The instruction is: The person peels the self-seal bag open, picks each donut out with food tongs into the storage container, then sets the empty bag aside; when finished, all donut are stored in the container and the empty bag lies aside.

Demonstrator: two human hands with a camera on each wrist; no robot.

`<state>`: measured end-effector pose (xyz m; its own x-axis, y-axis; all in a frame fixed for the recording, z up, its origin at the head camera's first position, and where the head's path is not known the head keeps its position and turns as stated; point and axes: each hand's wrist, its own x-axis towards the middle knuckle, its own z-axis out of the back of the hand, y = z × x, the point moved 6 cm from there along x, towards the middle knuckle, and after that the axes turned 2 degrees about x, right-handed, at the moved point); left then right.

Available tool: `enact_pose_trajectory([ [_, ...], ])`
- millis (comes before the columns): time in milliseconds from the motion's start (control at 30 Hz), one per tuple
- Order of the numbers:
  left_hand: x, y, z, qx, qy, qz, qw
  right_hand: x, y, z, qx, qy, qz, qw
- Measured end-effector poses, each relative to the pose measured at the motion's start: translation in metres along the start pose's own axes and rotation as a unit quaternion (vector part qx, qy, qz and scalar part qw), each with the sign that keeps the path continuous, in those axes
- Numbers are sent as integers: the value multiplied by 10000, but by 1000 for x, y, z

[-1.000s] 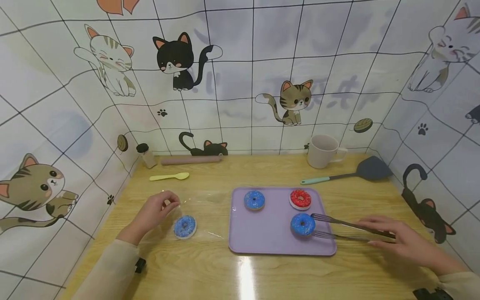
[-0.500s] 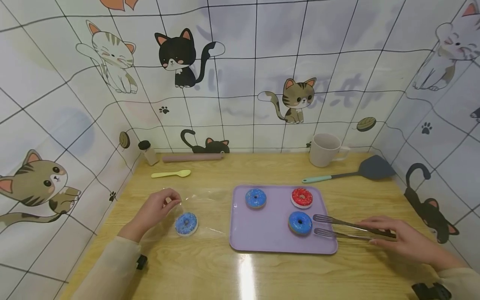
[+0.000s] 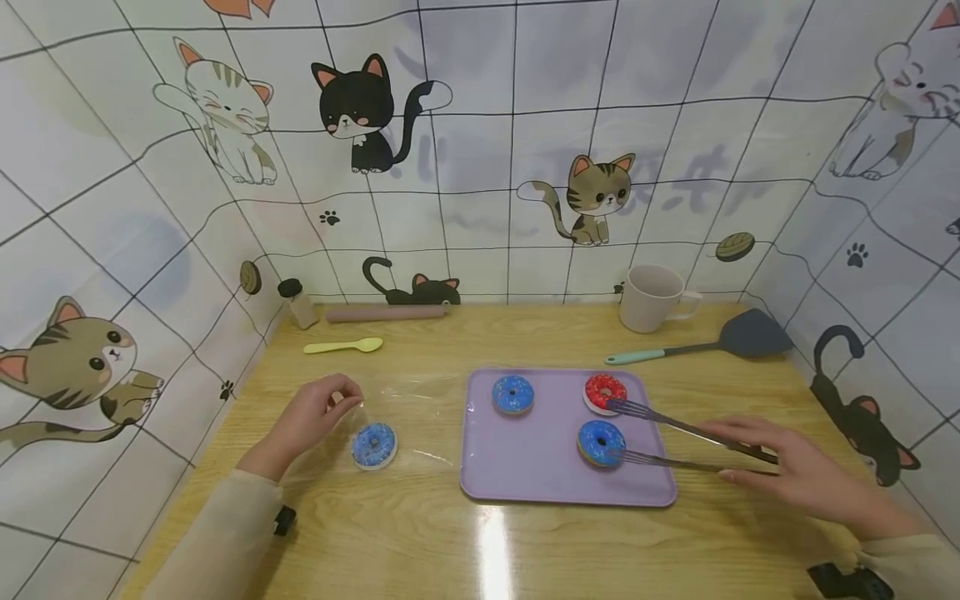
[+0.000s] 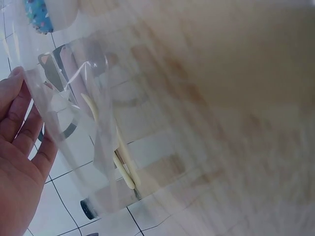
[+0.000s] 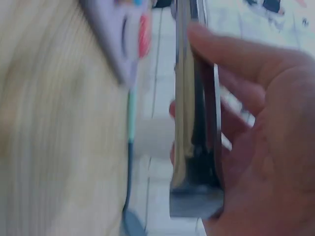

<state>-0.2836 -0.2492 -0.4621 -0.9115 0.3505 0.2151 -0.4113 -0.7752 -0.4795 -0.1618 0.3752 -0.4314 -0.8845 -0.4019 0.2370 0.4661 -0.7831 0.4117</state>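
My left hand [image 3: 318, 417] pinches the edge of a clear plastic bag [image 4: 74, 98], raised off the table at that side. A blue doughnut [image 3: 373, 446] with a pale base lies at the bag, just below this hand; I cannot tell whether it is inside. My right hand [image 3: 787, 475] holds metal tongs [image 5: 197, 123] with their arms spread. Their lower tip is over the near blue doughnut [image 3: 600, 442], and the upper tip overlaps the edge of the red doughnut [image 3: 603, 392]. Another blue doughnut [image 3: 513, 395] sits at the far left of the purple tray [image 3: 517, 467].
Along the back stand a black-capped shaker [image 3: 298, 304], a rolling pin [image 3: 386, 313] and a mug [image 3: 651, 298]. A yellow spoon [image 3: 343, 346] lies in front of the pin. Behind the tray's right side lies a spatula [image 3: 753, 333]. Cat-printed walls enclose the wooden table.
The tongs backed off from the near blue doughnut, which shifted slightly left, then spread wider and moved left over the tray. My left hand keeps its hold on the bag.
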Motion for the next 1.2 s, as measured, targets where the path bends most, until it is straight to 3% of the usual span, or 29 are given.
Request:
enact_pose_trajectory([
  [333, 3, -2, 0, -50, -52, -14, 10000, 40, 61, -21, -193, -233, 161, 9994],
  [633, 6, -1, 5, 27, -57, 3, 10000, 82, 101, -52, -28, -381, 322, 9988],
  [833, 10, -7, 9, -18, 19, -66, 10000, 104, 115, -79, 90, -156, 563, 9983],
  [1200, 4, -2, 6, 13, 98, 57, 9999, 142, 139, -116, -1, 413, 890, 9952],
])
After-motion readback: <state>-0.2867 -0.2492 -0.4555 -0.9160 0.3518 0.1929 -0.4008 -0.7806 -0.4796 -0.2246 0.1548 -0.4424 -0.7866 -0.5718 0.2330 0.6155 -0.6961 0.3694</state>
